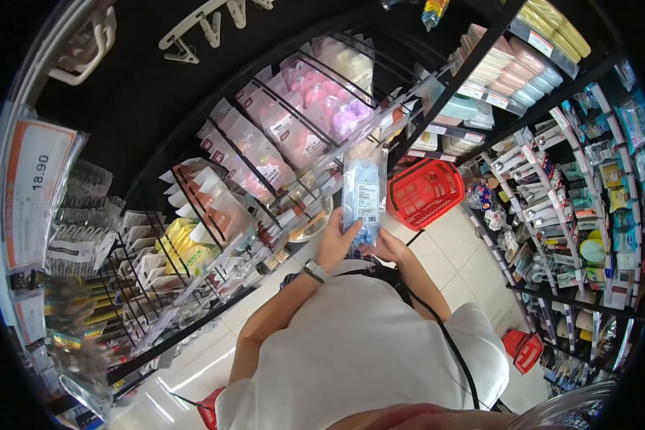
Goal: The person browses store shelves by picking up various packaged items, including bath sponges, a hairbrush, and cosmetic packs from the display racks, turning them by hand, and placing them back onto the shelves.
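Observation:
A clear plastic packet (366, 193) with something light blue inside is held up before my chest. It carries a white printed label with a barcode, and what the blue item is I cannot make out. My left hand (337, 240), a watch on its wrist, grips the packet's lower left edge with the thumb over the front. On the opposite side, my right hand (389, 247) pinches the bottom right corner. Just behind the packet hang bagged pink and purple goods (315, 93) on rack hooks.
A red shopping basket (426, 192) is right of the packet. Hanging goods line the left rack, beside a price tag (39, 193). Stacked boxes (516, 72) fill shelves at upper right. Another product rack (566, 215) stands across the tiled floor (444, 265), with a second red basket (524, 351) nearby.

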`<action>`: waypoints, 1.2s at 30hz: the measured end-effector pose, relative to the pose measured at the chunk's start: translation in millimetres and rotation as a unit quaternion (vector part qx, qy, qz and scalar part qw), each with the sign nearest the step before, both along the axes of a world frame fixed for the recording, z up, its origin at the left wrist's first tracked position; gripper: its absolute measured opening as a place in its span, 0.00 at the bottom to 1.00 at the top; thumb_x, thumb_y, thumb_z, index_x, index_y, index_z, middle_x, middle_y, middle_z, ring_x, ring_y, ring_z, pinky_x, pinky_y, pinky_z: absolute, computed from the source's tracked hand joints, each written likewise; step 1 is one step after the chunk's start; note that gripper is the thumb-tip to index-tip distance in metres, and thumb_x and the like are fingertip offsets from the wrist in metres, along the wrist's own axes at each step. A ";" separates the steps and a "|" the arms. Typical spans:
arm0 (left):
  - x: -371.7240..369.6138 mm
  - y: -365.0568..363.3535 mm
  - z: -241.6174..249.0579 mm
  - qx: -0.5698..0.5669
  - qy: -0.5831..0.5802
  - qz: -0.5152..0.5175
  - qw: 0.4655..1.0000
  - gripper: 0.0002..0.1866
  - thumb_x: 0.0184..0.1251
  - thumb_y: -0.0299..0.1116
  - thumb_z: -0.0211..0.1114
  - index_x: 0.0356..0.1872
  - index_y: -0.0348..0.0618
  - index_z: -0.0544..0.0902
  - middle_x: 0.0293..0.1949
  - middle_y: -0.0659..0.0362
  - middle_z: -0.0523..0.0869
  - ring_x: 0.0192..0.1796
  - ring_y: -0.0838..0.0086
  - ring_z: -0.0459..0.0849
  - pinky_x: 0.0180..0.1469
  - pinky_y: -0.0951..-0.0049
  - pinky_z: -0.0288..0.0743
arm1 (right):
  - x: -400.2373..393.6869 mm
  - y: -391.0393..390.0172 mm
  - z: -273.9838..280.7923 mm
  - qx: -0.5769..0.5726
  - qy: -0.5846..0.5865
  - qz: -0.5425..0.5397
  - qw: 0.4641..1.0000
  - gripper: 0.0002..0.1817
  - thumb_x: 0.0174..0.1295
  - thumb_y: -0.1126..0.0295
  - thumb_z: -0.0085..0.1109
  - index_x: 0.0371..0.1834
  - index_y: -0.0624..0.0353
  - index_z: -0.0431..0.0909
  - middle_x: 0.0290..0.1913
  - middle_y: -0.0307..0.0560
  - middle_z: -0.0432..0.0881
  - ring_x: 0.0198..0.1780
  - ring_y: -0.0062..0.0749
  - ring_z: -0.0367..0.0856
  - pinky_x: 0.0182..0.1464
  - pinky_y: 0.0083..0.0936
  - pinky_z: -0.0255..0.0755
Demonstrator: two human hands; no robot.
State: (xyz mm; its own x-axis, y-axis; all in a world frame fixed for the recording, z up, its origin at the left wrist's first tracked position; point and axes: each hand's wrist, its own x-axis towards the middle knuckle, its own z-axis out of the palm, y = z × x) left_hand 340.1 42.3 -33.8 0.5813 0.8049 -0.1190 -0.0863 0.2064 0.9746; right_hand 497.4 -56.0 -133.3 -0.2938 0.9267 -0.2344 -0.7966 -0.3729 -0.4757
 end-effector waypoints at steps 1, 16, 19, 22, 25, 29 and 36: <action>2.6 -1.0 -2.4 0.013 -0.007 0.010 1.000 0.22 0.63 0.30 0.61 0.55 0.33 0.65 0.45 0.55 0.77 0.45 0.77 0.77 0.47 0.76 0.72 | 0.5 -1.3 -0.4 0.025 0.001 -0.005 1.000 0.34 0.63 0.47 0.47 0.64 0.61 0.58 0.55 0.55 0.72 0.51 0.41 0.74 0.51 0.38 0.70; 56.3 -11.3 -15.4 0.072 0.058 0.029 0.995 0.24 0.55 0.29 0.67 0.48 0.34 0.65 0.47 0.52 0.76 0.50 0.70 0.77 0.50 0.72 0.71 | -15.8 8.9 28.9 -0.022 0.086 -0.216 0.972 0.33 0.63 0.48 0.47 0.67 0.51 0.54 0.66 0.45 0.61 0.65 0.39 0.61 0.65 0.39 0.54; 59.4 -8.7 -26.6 0.090 0.069 -0.002 0.994 0.24 0.55 0.30 0.67 0.49 0.34 0.64 0.47 0.52 0.76 0.50 0.69 0.77 0.50 0.71 0.71 | -5.2 13.6 24.7 -0.073 0.096 -0.257 0.959 0.30 0.64 0.49 0.46 0.65 0.51 0.56 0.65 0.45 0.64 0.64 0.38 0.63 0.65 0.40 0.56; 57.3 -6.3 -29.5 0.090 0.084 -0.035 0.992 0.25 0.56 0.31 0.66 0.51 0.35 0.64 0.48 0.52 0.76 0.50 0.70 0.77 0.51 0.71 0.71 | 5.6 19.7 23.0 -0.092 0.071 -0.278 0.954 0.28 0.65 0.51 0.46 0.64 0.51 0.59 0.62 0.46 0.67 0.62 0.37 0.65 0.64 0.39 0.57; 50.8 -5.5 -31.7 0.066 0.100 -0.068 0.990 0.25 0.59 0.31 0.64 0.54 0.36 0.63 0.48 0.53 0.76 0.50 0.70 0.76 0.52 0.72 0.71 | 15.4 26.2 8.8 -0.070 0.059 -0.283 0.955 0.27 0.62 0.49 0.49 0.60 0.52 0.66 0.57 0.42 0.73 0.57 0.34 0.69 0.61 0.34 0.60; 29.9 0.9 -38.5 0.018 0.061 -0.107 0.992 0.24 0.62 0.31 0.61 0.57 0.37 0.64 0.49 0.54 0.76 0.50 0.71 0.76 0.52 0.72 0.71 | 47.2 33.9 -24.4 -0.072 0.046 -0.319 0.944 0.25 0.63 0.48 0.48 0.57 0.52 0.68 0.53 0.41 0.75 0.53 0.34 0.72 0.57 0.33 0.65; -31.4 2.3 -72.8 -0.068 0.084 -0.020 0.994 0.22 0.63 0.32 0.60 0.57 0.39 0.66 0.47 0.56 0.78 0.47 0.74 0.78 0.48 0.77 0.72 | 126.3 73.9 -34.9 -0.064 -0.051 -0.392 0.916 0.26 0.60 0.48 0.54 0.58 0.48 0.67 0.53 0.34 0.75 0.54 0.28 0.70 0.55 0.30 0.60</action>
State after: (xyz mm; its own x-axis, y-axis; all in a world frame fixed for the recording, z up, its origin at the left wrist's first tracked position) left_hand 308.7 44.6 -106.5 0.5755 0.7508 -0.3242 0.0873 0.3378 0.9372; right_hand 623.7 17.9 -168.2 0.4793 0.8071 -0.3448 -0.7976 0.2367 -0.5548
